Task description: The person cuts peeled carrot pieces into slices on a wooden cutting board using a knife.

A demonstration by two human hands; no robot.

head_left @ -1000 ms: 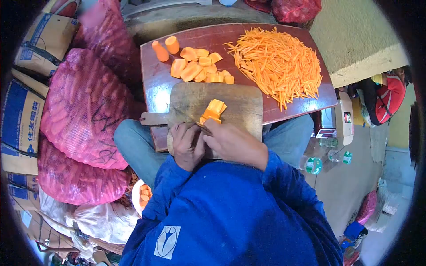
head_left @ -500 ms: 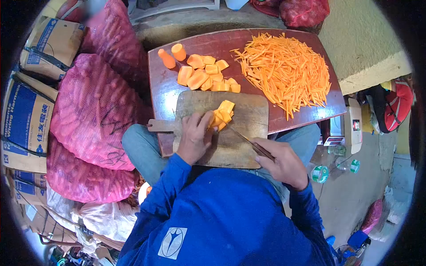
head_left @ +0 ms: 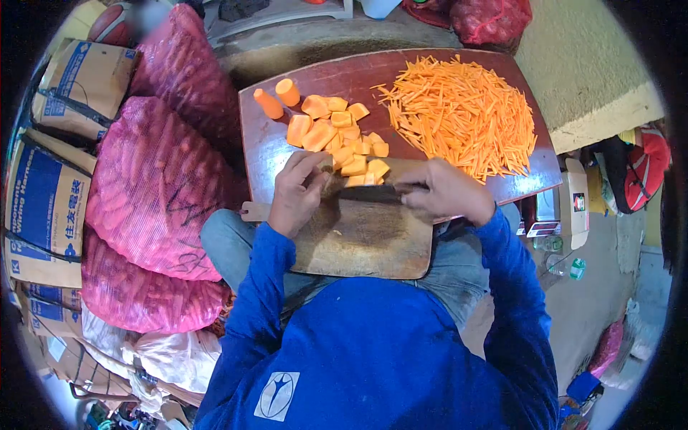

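My right hand (head_left: 448, 192) is closed round a knife, slightly blurred, its dark blade lying crosswise over the far part of the wooden cutting board (head_left: 365, 244). The blade's other end reaches the curled fingers of my left hand (head_left: 297, 192); their exact hold is partly hidden. Just beyond the blade, cut carrot pieces (head_left: 353, 166) lie at the board's far edge, against a heap of carrot chunks (head_left: 320, 135) on the red-brown table (head_left: 261, 161). Two carrot lengths (head_left: 287, 92) stand or lean at the table's far left.
A large pile of carrot strips (head_left: 462, 118) covers the table's right side. Pink mesh sacks (head_left: 154, 186) and cardboard boxes (head_left: 46, 208) are stacked at left. A concrete ledge (head_left: 591, 86) rises at right, with plastic bottles (head_left: 555, 265) on the floor below.
The knife has turned crosswise and moved away from my body. Carrot pieces have shifted from mid-board to its far edge, beside the chunks. My hands have moved farther apart.
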